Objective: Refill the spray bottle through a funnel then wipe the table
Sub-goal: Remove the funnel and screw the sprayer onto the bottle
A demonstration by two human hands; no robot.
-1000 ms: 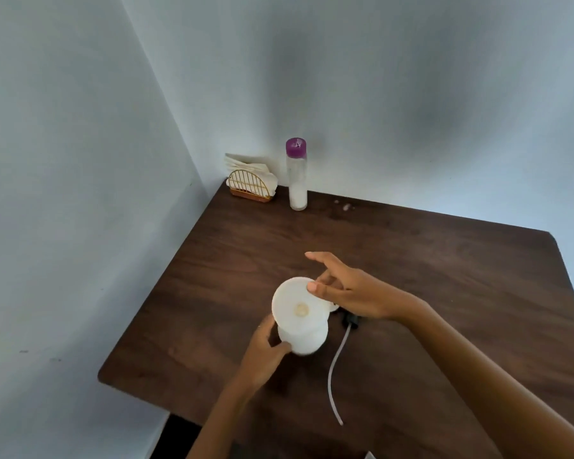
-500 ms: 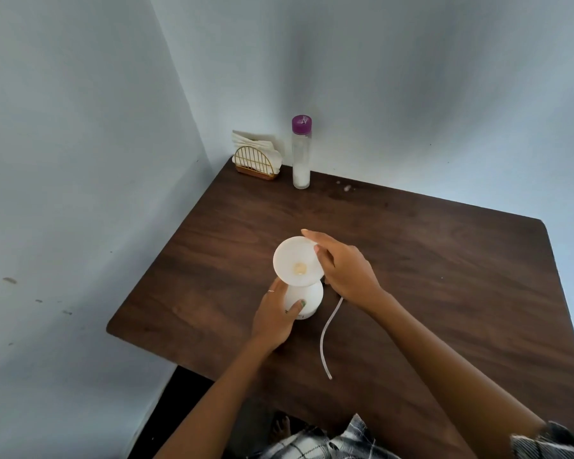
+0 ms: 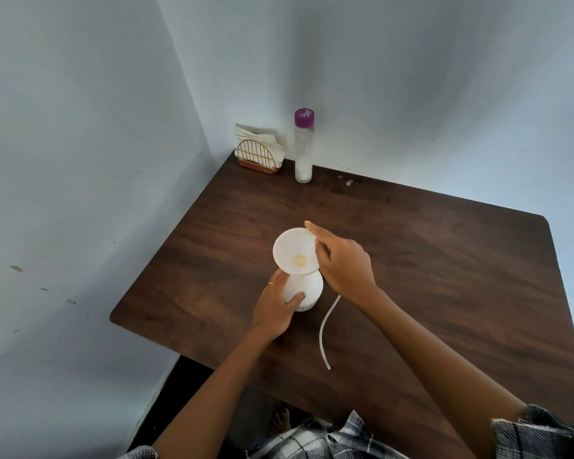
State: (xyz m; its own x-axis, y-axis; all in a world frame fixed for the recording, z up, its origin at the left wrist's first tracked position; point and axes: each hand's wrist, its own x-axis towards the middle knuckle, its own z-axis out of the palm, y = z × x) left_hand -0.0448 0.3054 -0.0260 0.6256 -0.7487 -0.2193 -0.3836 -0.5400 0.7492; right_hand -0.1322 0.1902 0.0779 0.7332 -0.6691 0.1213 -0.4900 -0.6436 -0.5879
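A white spray bottle (image 3: 309, 288) stands near the middle of the dark wooden table (image 3: 428, 260). A white funnel (image 3: 295, 255) sits in its neck, its wide mouth facing me. My left hand (image 3: 274, 308) grips the bottle's body from the left. My right hand (image 3: 342, 263) holds the funnel's right rim between fingers and thumb. The bottle's white dip tube (image 3: 327, 329) lies on the table to the right of the bottle; the sprayer head is hidden behind my right hand.
A tall clear bottle with a purple cap (image 3: 304, 145) stands at the back corner, holding some white liquid. Beside it on the left is a gold wire napkin holder (image 3: 258, 154) with white napkins. Walls close in at the left and back.
The view has pulled back slightly and risen. My right hand has settled on the funnel's right rim, and my left hand keeps its grip on the bottle.
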